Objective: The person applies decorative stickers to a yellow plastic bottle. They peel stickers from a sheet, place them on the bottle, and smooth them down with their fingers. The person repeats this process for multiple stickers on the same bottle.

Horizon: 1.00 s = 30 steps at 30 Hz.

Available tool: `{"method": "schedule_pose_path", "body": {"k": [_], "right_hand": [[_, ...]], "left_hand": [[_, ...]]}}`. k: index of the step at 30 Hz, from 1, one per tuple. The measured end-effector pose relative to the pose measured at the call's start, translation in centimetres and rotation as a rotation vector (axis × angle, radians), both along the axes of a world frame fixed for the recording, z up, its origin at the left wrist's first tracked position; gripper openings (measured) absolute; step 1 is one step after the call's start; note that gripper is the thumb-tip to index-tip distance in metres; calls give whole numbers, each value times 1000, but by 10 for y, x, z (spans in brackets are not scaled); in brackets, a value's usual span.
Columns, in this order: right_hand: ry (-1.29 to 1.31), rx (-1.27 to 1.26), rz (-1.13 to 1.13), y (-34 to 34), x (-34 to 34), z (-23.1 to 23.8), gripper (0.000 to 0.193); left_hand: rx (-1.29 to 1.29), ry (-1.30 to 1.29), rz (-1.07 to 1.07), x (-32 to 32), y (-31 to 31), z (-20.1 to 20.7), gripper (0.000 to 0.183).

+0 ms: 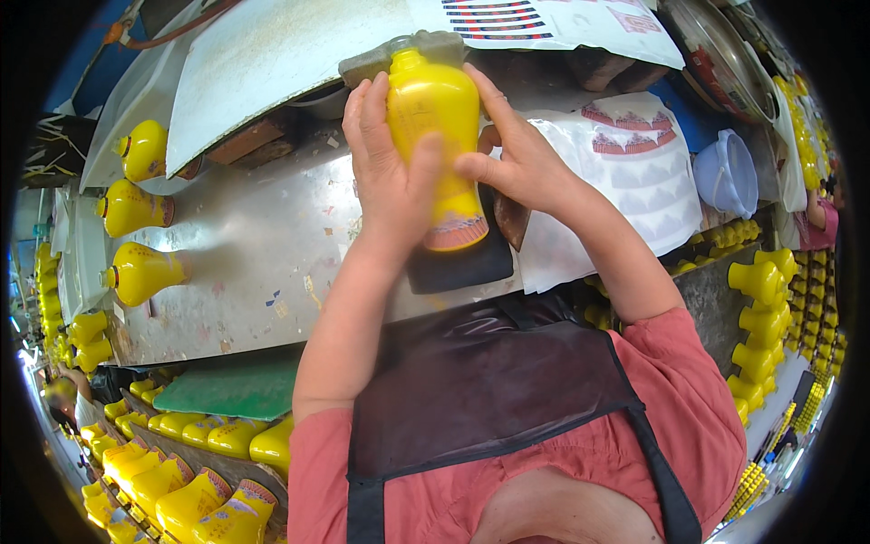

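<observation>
Both forearms reach forward over a black rectangular pad (460, 275). Above it, neck pointing away, a glossy yellow ceramic-looking vase (435, 95) sits clasped between the left hand (385, 168) and right hand (518, 163), fingers curved around its sides, left thumb blurred. Apparently its surface is being smoothed; next, even pressure seems needed. A grey spongy block (362, 67) lies behind.

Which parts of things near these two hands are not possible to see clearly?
In the head view:
- Held yellow vase: its far side, turned away.
- Left hand: thumb outline, motion blur.
- Sheet with dark strips: upper part, cut by the top edge.
- Topmost left vase: partly covered by the white board.
</observation>
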State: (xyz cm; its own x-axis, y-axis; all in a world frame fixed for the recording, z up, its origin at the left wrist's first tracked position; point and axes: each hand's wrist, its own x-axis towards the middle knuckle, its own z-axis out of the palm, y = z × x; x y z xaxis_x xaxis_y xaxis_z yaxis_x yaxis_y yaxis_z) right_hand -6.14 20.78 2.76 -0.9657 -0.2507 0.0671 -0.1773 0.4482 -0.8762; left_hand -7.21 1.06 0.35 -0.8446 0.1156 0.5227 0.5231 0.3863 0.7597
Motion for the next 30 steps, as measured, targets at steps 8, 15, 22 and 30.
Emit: {"method": "schedule_pose_path", "body": {"k": [8, 15, 22, 30], "right_hand": [[-155, -272, -95, 14, -10, 11, 51], [31, -125, -141, 0, -11, 7, 56], [-434, -441, -463, 32, -25, 19, 56], [-349, -799, -92, 40, -15, 37, 33]], "left_hand": [[-42, -15, 0, -1, -2, 1, 74], [-21, -35, 15, 2, 1, 2, 76], [326, -148, -162, 3, -5, 2, 78], [55, -37, -91, 3, -9, -9, 76]]}}
